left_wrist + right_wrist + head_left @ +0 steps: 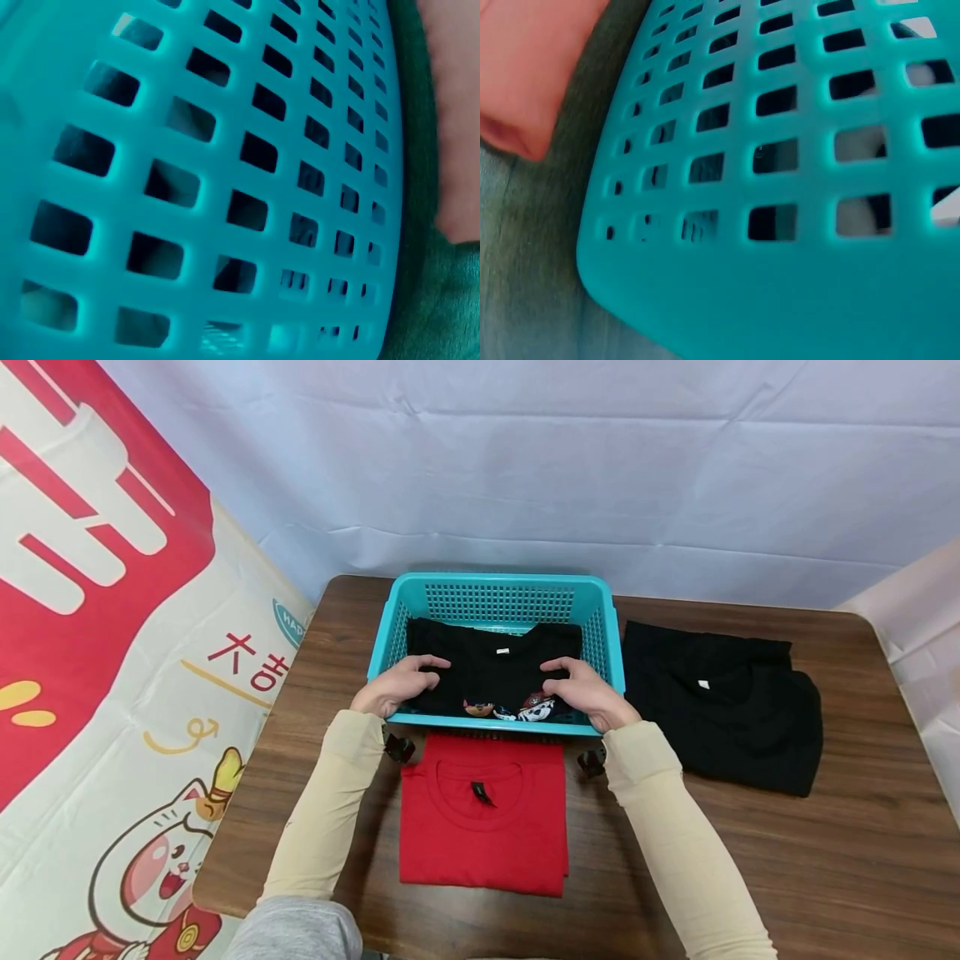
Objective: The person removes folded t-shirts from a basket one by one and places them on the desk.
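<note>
A black shirt [491, 664] with a white neck label and a cartoon print lies folded inside a turquoise basket [498, 722]. My left hand [401, 683] reaches over the basket's near left corner and touches the shirt's left side, index finger and thumb apart. On the right side of the shirt rests my right hand [588, 692], its index finger and thumb also spread. The other fingers of both hands are mostly hidden. Both wrist views are filled by the basket's perforated wall [236, 180] [739, 142].
A folded red shirt [483, 843] lies on the wooden table [847, 860] in front of the basket. Right of the basket is another folded black shirt [738, 718]. Behind the table hangs a white cloth [525, 468], with a printed banner [247, 577] at the left.
</note>
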A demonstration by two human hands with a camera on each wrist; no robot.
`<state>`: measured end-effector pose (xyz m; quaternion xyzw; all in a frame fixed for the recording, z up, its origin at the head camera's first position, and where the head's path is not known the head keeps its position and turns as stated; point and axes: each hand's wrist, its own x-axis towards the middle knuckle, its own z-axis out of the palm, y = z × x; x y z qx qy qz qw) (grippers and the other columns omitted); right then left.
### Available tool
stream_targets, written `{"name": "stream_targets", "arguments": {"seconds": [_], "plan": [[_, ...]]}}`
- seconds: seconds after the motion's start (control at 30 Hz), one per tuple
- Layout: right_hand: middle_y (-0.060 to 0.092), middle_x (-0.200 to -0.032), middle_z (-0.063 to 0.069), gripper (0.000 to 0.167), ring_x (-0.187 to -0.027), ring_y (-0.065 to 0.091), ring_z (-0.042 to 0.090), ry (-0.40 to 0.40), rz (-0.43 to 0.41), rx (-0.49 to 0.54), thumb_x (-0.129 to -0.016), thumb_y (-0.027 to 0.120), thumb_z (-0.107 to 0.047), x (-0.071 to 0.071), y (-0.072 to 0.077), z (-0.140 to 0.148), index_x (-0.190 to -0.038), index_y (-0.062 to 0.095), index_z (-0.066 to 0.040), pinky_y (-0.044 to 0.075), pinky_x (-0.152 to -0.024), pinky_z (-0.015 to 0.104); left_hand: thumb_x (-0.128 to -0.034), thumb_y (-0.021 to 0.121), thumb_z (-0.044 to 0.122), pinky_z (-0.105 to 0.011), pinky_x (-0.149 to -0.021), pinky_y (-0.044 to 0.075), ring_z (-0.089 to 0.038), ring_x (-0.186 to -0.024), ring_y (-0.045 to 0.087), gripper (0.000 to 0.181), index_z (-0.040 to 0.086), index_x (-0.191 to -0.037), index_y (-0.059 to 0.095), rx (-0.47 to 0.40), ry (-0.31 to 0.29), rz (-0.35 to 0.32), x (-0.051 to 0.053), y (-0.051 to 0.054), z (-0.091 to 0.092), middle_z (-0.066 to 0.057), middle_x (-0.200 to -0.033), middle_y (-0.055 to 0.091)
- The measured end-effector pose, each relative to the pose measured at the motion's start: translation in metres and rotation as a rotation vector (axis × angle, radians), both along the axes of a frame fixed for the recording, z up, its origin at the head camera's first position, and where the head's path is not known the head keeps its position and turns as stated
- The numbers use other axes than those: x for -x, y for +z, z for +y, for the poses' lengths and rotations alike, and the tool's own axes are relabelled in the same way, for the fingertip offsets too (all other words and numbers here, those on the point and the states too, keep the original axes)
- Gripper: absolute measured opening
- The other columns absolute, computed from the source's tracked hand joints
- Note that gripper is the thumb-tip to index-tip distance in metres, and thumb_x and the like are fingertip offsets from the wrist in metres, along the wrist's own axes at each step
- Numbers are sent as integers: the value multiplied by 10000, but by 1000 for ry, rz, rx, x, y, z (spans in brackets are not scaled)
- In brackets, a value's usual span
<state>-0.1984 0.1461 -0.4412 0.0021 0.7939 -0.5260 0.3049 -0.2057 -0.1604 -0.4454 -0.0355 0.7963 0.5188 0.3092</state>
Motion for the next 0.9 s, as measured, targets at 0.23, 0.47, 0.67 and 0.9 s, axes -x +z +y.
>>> {"name": "stream_targets", "arguments": {"seconds": [0.23,0.47,0.67,0.9], "plan": [[272,-1543,149,386,-1383,247,346,-31,53,14,-985,537,-231,0,-2,2,-1328,510,-56,320,-1101,536,-991,511,163,-459,-1149,305,-290,-1410,312,358,75,-1332,573,39,16,13,0,3,1,-127,-1485,409],[369,-1483,151,348,-1351,286,337,-58,111,9,-985,537,-194,0,-1,1,-1289,540,-24,359,-1061,505,-978,551,163,-466,-1130,327,-287,-1363,359,319,90,-1280,622,16,67,51,0,2,1,-102,-1473,427],[177,-1587,132,443,-1244,317,308,-51,55,62,-971,518,-97,-1,2,3,-1406,440,-60,351,-975,434,-951,507,12,-427,-1031,437,-285,-1237,462,443,174,-1361,551,-46,112,3,1,1,0,-83,-1473,385],[392,-1374,170,493,-510,325,145,-25,8,73,-974,502,-96,0,0,5,-1453,387,-118,379,-642,328,-917,465,-30,-356,-930,479,-263,-1108,539,508,176,-1377,534,-45,112,-30,0,3,0,-94,-1408,443]]}}
